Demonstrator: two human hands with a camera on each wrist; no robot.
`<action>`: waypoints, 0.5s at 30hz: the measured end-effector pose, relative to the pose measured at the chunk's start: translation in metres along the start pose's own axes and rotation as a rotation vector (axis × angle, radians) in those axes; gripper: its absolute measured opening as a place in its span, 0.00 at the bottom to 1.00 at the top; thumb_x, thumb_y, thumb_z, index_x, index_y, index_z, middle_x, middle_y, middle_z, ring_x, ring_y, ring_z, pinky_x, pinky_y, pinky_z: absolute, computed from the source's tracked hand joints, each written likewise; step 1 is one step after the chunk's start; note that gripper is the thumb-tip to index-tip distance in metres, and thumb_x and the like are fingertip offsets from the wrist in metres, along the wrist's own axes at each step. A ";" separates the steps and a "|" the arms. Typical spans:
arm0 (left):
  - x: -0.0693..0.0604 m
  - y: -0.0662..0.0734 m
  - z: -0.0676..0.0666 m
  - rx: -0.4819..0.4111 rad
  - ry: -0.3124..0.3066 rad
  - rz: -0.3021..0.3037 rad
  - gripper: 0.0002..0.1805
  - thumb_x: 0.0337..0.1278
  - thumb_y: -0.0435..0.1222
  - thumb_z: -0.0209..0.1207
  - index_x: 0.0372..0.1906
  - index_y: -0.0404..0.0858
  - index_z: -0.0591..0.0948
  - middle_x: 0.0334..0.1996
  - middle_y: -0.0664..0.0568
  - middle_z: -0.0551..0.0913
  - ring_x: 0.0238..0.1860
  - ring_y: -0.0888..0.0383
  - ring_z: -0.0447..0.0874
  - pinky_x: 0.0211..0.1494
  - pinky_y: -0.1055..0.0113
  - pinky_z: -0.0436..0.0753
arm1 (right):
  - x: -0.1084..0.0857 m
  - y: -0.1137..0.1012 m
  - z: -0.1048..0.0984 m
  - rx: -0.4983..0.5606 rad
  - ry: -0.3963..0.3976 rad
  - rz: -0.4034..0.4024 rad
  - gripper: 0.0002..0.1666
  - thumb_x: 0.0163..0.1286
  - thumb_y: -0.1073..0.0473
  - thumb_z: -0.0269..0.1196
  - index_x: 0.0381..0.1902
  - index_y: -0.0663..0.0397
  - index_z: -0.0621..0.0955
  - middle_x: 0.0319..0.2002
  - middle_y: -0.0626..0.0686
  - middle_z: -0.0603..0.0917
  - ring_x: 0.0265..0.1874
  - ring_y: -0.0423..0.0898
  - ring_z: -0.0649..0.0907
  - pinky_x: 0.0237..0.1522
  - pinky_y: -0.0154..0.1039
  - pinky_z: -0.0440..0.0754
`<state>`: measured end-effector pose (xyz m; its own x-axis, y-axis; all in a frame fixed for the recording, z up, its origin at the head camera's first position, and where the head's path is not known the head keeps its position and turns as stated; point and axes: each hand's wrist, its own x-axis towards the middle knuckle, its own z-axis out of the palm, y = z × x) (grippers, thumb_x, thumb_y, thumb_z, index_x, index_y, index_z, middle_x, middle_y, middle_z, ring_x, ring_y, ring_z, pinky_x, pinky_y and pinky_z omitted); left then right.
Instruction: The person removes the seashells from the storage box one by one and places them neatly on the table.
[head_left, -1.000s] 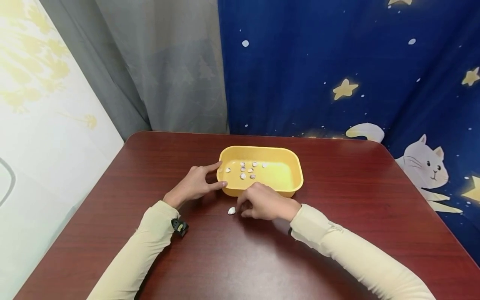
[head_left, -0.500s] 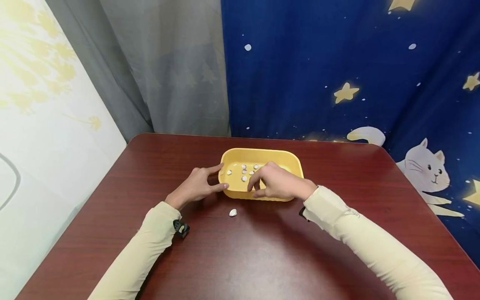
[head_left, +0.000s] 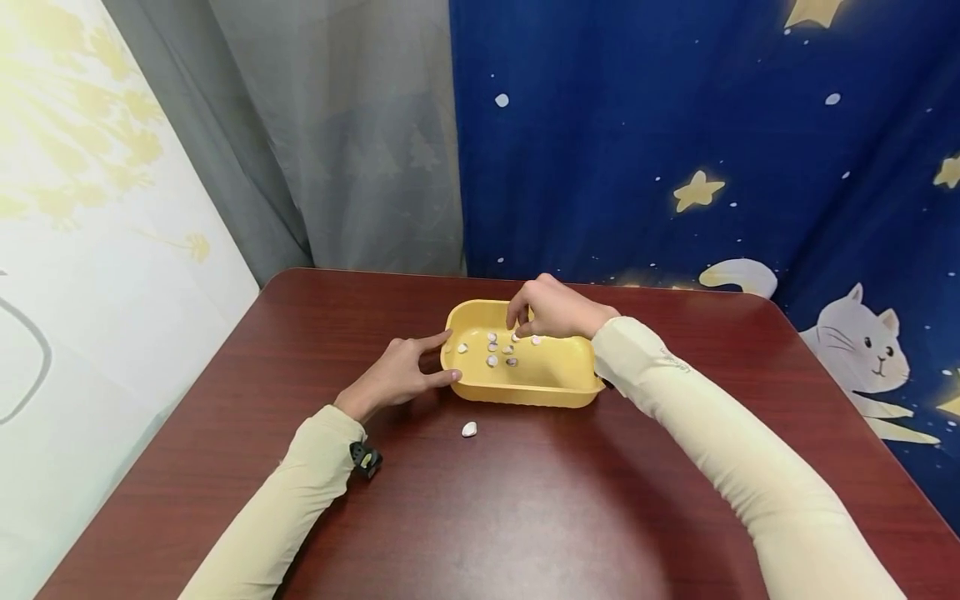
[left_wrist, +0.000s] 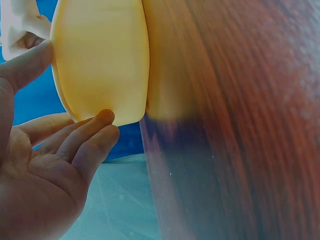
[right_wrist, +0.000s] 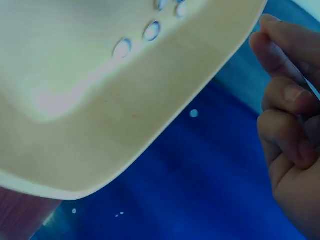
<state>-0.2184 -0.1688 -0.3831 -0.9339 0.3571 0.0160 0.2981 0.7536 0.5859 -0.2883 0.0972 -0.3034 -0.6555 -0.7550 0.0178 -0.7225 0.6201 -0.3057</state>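
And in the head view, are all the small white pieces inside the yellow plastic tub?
No, one small white piece lies on the glossy red-brown table, outside the yellow plastic tub.

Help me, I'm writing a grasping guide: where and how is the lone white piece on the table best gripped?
Probably by two opposite edges, from straight above: the white piece is small, roughly oval and lies low on the table, apart from the yellow tub, with nothing overhanging it.
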 end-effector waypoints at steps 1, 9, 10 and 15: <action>0.000 0.000 0.000 -0.001 -0.001 0.002 0.44 0.59 0.55 0.66 0.75 0.41 0.67 0.71 0.43 0.72 0.71 0.49 0.73 0.71 0.49 0.75 | 0.003 0.003 0.001 -0.009 -0.001 0.005 0.03 0.60 0.63 0.73 0.32 0.48 0.90 0.28 0.46 0.88 0.27 0.41 0.82 0.33 0.35 0.80; -0.001 0.000 0.000 0.004 -0.005 -0.026 0.44 0.58 0.57 0.66 0.76 0.44 0.66 0.67 0.41 0.78 0.61 0.52 0.78 0.64 0.53 0.78 | 0.023 0.017 0.020 -0.100 -0.074 0.081 0.05 0.60 0.63 0.73 0.35 0.51 0.91 0.30 0.48 0.88 0.29 0.43 0.81 0.36 0.37 0.81; -0.001 0.000 0.000 0.005 -0.004 -0.027 0.45 0.58 0.58 0.65 0.76 0.44 0.66 0.66 0.41 0.78 0.60 0.52 0.78 0.63 0.54 0.78 | 0.025 0.018 0.022 -0.118 -0.087 0.086 0.05 0.60 0.63 0.73 0.35 0.51 0.91 0.31 0.48 0.88 0.30 0.43 0.81 0.37 0.37 0.82; -0.001 0.000 0.001 0.003 0.000 -0.026 0.45 0.57 0.59 0.66 0.76 0.44 0.66 0.68 0.42 0.76 0.61 0.53 0.78 0.62 0.54 0.79 | 0.034 0.024 0.034 -0.201 -0.128 0.111 0.08 0.58 0.66 0.70 0.33 0.47 0.91 0.32 0.47 0.89 0.31 0.43 0.82 0.36 0.38 0.83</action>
<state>-0.2170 -0.1687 -0.3833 -0.9414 0.3374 0.0008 0.2744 0.7643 0.5836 -0.3203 0.0785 -0.3427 -0.7094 -0.6927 -0.1303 -0.6851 0.7211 -0.1037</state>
